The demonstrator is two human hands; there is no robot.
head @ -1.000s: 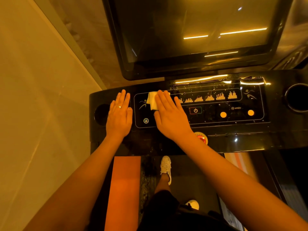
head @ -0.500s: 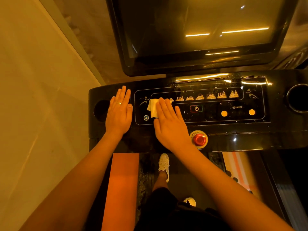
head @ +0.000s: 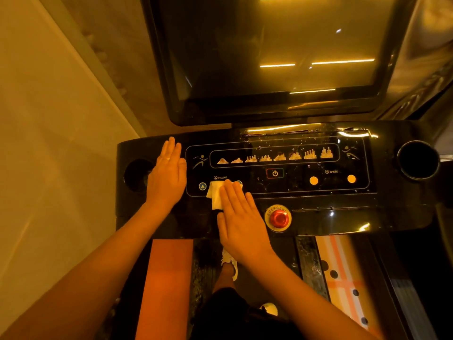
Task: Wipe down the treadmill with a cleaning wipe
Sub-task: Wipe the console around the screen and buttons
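The treadmill's glossy black console [head: 318, 217] fills the middle of the view, with lit program icons, a power button and orange dots. My right hand [head: 241, 220] lies flat, fingers together, pressing a white cleaning wipe [head: 215, 196] onto the lower left of the control panel, just under the word INCLINE. Only the wipe's left part shows past my fingers. My left hand [head: 168, 175] rests flat and empty on the console, left of the panel, a ring on one finger.
A dark screen [head: 269, 57] rises behind the console. A red emergency button [head: 279, 218] sits just right of my right hand. Cup holders lie at the left [head: 134, 175] and right [head: 418, 159] ends. An orange side rail [head: 164, 285] and my white shoe [head: 230, 263] are below.
My right hand has slid the wipe down the panel toward me, from the program icons to the incline buttons. The left hand stays put. The view has tilted slightly.
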